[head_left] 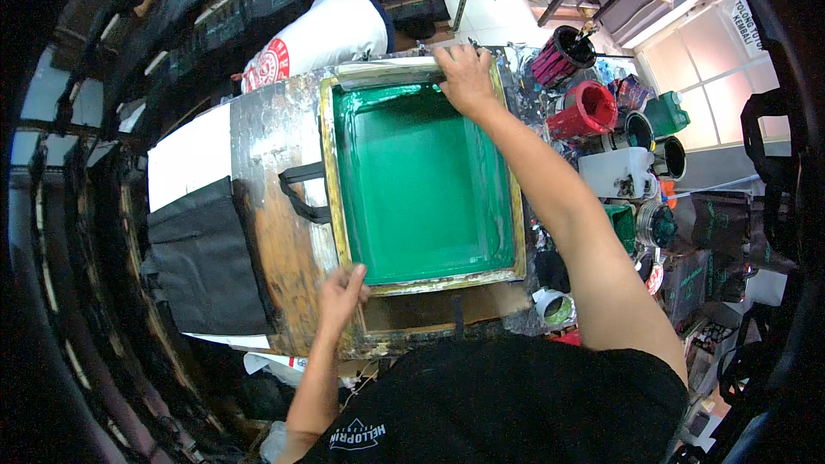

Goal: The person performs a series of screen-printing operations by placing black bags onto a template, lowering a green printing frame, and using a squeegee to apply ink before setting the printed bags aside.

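A screen printing frame (325, 120) with a yellowed rim lies on the worktable, its mesh (412, 189) covered in wet green ink. Across the frame's far end rests a pale squeegee (387, 75). My right hand (467, 77) is closed over the squeegee's right end, fingertips curled over the far side. At the near left corner, my left hand (341, 294) has thumb and fingers closed on the frame's rim. A black strap (302, 192) comes out from under the frame's left side; what it belongs to is hidden.
On the stained worktable (279, 249), a black fabric bag (202, 262) lies at left. Paint containers crowd the right, including a red pot (584, 109), a white jug (614, 172) and a green bottle (666, 113). A person in a white shirt (335, 30) is beyond the far edge.
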The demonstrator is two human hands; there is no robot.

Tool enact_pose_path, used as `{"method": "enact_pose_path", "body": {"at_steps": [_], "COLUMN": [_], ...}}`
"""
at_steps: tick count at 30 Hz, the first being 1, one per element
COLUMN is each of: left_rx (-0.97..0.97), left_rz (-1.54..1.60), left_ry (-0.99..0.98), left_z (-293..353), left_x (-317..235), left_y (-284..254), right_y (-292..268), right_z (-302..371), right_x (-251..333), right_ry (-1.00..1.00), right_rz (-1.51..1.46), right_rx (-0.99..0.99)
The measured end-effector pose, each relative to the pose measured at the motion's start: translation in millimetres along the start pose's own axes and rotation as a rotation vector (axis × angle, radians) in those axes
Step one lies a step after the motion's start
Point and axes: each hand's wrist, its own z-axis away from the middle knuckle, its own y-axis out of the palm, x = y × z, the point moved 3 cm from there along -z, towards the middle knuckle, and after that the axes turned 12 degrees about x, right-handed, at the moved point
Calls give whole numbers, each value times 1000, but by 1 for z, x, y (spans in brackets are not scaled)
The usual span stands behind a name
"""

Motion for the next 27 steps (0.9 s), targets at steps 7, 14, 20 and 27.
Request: {"method": "enact_pose_path", "body": {"at_steps": [7, 14, 20, 27], "left_rx": [-567, -499, -459, -568], "left_rz": [-918, -1382, -1427, -1374], "left_ry": [1015, 664, 793, 811], "left_z": [-105, -254, -266, -273], "left_x": [-204, -241, -249, -251], "left_y": [-31, -56, -45, -43], "right_y": [28, 33, 41, 38], "right_z": [9, -7, -7, -15], "right_x": [5, 17, -24, -25], "right_ry": [-4, -47, -111, -110], "right_rz": [84, 75, -22, -23], "right_rx": [-102, -15, 129, 171]}}
